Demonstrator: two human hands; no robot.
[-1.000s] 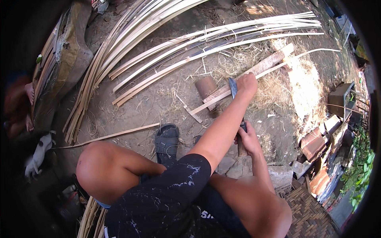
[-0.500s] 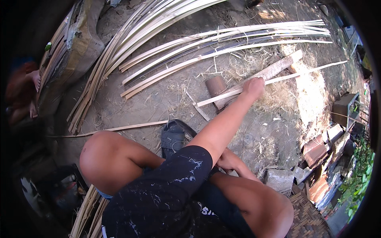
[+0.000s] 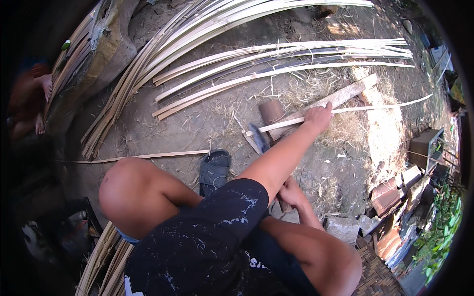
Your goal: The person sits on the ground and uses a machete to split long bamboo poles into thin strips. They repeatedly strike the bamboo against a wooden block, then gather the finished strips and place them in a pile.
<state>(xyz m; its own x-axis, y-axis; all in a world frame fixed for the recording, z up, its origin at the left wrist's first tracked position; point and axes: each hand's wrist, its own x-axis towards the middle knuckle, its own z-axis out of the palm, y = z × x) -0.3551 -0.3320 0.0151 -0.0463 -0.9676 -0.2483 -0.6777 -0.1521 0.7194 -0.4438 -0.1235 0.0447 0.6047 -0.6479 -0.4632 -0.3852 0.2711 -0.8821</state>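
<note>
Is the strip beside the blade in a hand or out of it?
In: the left hand holds the strip, which sticks out on both sides of its grip.

Left hand (image 3: pixel 318 118): grips strip (image 3: pixel 380 107) | Right hand (image 3: pixel 292 192): holds knife (image 3: pixel 258 138) | Blade: at strip's near end | Further strips (image 3: pixel 254 76): on ground (image 3: pixel 190 129)

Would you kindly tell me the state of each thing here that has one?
Left hand: closed on the pale strip
Pale strip: held between its ends
Right hand: gripping the knife, partly hidden
Knife: blade bare, blurred
Long strips: lying side by side
Shavings: scattered
</note>
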